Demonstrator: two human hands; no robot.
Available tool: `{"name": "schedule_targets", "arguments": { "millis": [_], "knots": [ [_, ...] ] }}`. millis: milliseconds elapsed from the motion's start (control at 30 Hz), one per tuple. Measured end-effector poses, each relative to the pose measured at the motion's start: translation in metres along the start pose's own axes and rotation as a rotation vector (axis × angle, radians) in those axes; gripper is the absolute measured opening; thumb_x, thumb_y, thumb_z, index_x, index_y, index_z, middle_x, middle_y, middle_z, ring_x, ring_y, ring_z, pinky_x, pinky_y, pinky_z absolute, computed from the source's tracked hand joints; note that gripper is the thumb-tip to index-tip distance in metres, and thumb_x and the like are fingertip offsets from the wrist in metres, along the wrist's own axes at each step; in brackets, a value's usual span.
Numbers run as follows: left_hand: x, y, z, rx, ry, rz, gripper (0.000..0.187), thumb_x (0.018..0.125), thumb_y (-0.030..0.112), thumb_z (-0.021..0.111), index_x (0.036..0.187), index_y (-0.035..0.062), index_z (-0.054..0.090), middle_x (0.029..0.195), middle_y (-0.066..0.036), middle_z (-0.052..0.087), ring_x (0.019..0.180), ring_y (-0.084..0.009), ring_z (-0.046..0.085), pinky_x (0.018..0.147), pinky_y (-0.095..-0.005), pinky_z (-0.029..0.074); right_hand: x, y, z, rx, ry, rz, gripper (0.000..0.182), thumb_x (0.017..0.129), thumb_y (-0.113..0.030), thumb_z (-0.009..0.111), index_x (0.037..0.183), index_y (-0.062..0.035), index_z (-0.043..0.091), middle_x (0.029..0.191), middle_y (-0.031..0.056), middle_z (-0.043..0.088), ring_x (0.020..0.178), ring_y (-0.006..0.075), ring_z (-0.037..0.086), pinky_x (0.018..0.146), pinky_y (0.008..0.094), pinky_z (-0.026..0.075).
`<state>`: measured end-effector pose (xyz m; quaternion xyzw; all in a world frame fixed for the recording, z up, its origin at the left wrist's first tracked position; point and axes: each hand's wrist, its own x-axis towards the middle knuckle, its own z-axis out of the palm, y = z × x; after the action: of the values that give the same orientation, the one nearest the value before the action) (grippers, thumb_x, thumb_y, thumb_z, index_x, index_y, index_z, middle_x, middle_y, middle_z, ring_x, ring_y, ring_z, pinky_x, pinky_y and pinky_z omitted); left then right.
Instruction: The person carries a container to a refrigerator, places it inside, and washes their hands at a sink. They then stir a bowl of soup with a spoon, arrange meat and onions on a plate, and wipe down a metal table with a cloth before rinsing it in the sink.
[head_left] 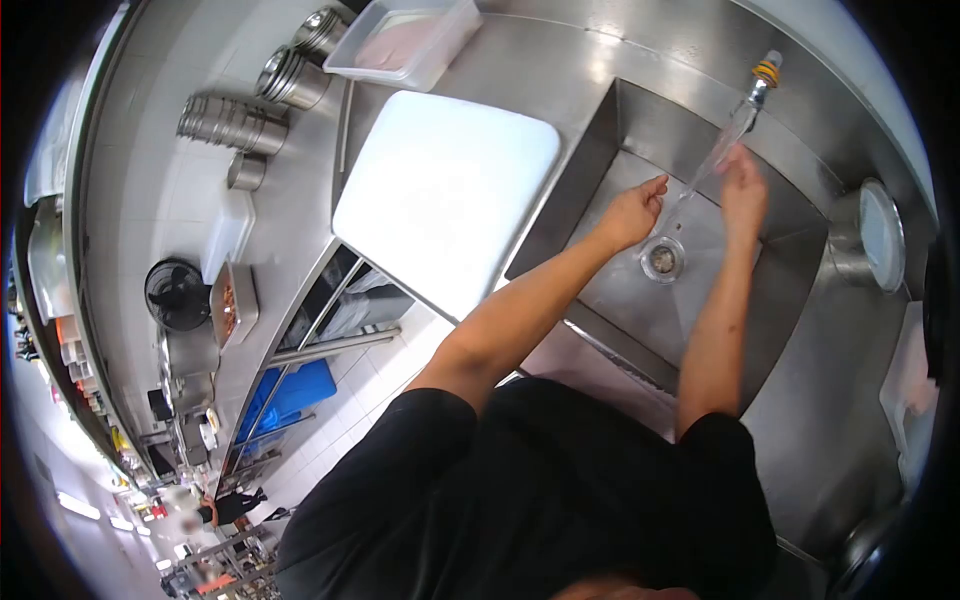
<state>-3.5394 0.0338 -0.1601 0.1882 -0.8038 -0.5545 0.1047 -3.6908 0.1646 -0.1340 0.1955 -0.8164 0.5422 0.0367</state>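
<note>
Water (pixel 733 132) from the tap (pixel 766 72) runs into the steel sink (pixel 640 312) for apparent rinsing, left hand (pixel 632 215) loosely curled, seemingly empty, right hand (pixel 743 185) beside it, too blurred to tell; continuing likely calls for both beneath.

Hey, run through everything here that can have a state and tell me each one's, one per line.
Tap: running
Sink: not filled, its bottom showing
Drain: no stopper visible
Left hand: over the sink, fingers partly curled
Right hand: by the water stream, blurred
White board: lying flat
Plastic tub: pale pink contents inside
Metal containers: stacked
</note>
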Motion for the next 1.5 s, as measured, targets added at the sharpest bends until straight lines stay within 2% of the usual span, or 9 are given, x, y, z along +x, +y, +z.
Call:
{"name": "schedule_targets", "arguments": {
  "millis": [100,133,267,700,800,967,1233,1400,1500],
  "knots": [
    [0.024,0.018,0.021,-0.48,-0.145,-0.399,0.025,0.098,0.013,0.052,0.118,0.0018,0.062,0.096,-0.013,0.07,0.085,-0.0189,0.068,0.076,-0.0319,0.055,-0.049,-0.025,0.011,0.349,-0.17,0.374,0.022,0.096,-0.018,0.058,0.111,-0.0061,0.067,0.075,0.0019,0.067,0.058,0.0088,0.06,0.051,0.027,0.05],
    [0.031,0.006,0.035,-0.514,-0.056,-0.418,0.02,0.099,0.017,0.049,0.106,0.0045,0.063,0.078,-0.007,0.066,0.062,-0.0159,0.061,0.052,-0.0291,0.05,-0.06,-0.03,0.015,0.389,-0.206,0.451,0.021,0.096,-0.019,0.058,0.109,-0.0058,0.067,0.074,0.0023,0.066,0.056,0.0083,0.059,0.047,0.0266,0.048],
    [0.032,-0.002,0.044,-1.127,-0.142,-0.594,0.046,0.104,0.046,0.036,0.082,0.0109,0.057,0.062,-0.003,0.055,0.04,-0.0146,0.044,0.029,-0.0339,0.03,-0.068,-0.036,0.024,0.487,-0.248,0.616,0.019,0.097,-0.018,0.057,0.105,-0.0044,0.066,0.072,0.0044,0.064,0.052,0.0106,0.057,0.04,0.0271,0.045],
    [0.022,-0.004,0.023,-0.829,-0.227,-0.53,0.036,0.104,0.03,0.043,0.103,0.0005,0.064,0.082,-0.012,0.068,0.068,-0.0246,0.063,0.068,-0.0372,0.053,-0.052,-0.006,-0.01,0.053,-0.813,0.446,0.022,0.095,-0.018,0.055,0.1,0.0023,0.064,0.077,0.0137,0.068,0.06,0.0167,0.064,0.051,0.0324,0.052],
    [0.007,0.02,0.007,-0.452,-0.283,-0.549,0.045,0.1,0.04,0.052,0.101,-0.0019,0.066,0.09,-0.015,0.07,0.082,-0.0242,0.067,0.081,-0.0373,0.052,-0.026,-0.042,-0.036,-0.412,-0.842,0.184,0.027,0.091,-0.019,0.059,0.106,0.001,0.067,0.092,0.0158,0.072,0.076,0.0338,0.069,0.072,0.0393,0.055],
    [-0.008,0.024,-0.016,0.412,-0.407,-0.279,0.055,0.095,0.057,0.05,0.117,0.011,0.07,0.109,-0.017,0.07,0.109,-0.0315,0.064,0.095,-0.0385,0.047,0.03,-0.042,-0.05,-0.594,-0.176,-0.441,0.048,0.089,-0.027,0.065,0.13,-0.0041,0.057,0.137,0.0192,0.054,0.122,0.0375,0.053,0.1,0.044,0.045],
    [-0.075,0.021,-0.071,0.813,-0.396,-0.244,0.057,0.089,0.051,0.059,0.133,0.0162,0.059,0.132,-0.016,0.06,0.125,-0.0341,0.053,0.103,-0.0454,0.043,0.062,-0.039,-0.059,-1.133,-0.5,-0.12,0.054,0.089,-0.02,0.063,0.14,-0.0146,0.049,0.143,0.0147,0.05,0.129,0.0365,0.047,0.101,0.0507,0.044],
    [-0.115,0.011,-0.095,0.609,-0.377,-0.241,0.06,0.088,0.05,0.061,0.135,0.0137,0.057,0.123,-0.02,0.063,0.116,-0.0381,0.058,0.099,-0.0464,0.045,0.062,-0.006,-0.062,-0.78,-0.053,-0.801,0.047,0.089,-0.014,0.061,0.134,-0.0064,0.053,0.14,0.017,0.052,0.128,0.0362,0.049,0.1,0.0495,0.045],
    [-0.134,0.012,-0.097,0.595,-0.372,-0.196,0.059,0.089,0.05,0.06,0.135,0.013,0.056,0.119,-0.022,0.064,0.112,-0.0398,0.06,0.098,-0.0468,0.046,0.081,-0.008,-0.064,-0.88,-0.167,-0.898,0.038,0.089,-0.015,0.059,0.125,0.0001,0.059,0.131,0.0192,0.058,0.119,0.0356,0.056,0.097,0.0453,0.047]
  ]
}}
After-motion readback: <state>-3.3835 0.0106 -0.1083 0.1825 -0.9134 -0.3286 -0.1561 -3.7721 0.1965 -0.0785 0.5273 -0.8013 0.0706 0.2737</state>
